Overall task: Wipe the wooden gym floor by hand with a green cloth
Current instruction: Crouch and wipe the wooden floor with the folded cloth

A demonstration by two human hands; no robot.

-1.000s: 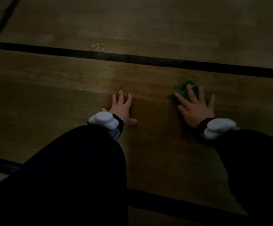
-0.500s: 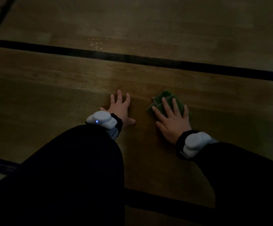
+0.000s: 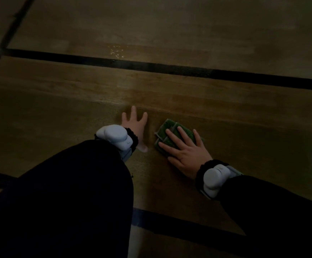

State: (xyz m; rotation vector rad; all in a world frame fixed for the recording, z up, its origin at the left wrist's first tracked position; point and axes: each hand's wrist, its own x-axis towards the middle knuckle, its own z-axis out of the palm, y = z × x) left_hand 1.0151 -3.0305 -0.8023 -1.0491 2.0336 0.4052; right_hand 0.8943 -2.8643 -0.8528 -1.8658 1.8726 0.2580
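The green cloth [image 3: 172, 135] is pressed flat onto the wooden floor [image 3: 188, 101] under the spread right hand [image 3: 186, 152]; the left hand [image 3: 134, 123] is laid flat just beside it. A black line [image 3: 170, 68] is seen well ahead, with bare dim boards between.

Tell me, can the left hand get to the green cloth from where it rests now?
Probably yes. The left hand lies flat on the wooden floor just beside the green cloth, with only bare floor between. But the right hand presses on most of the cloth.
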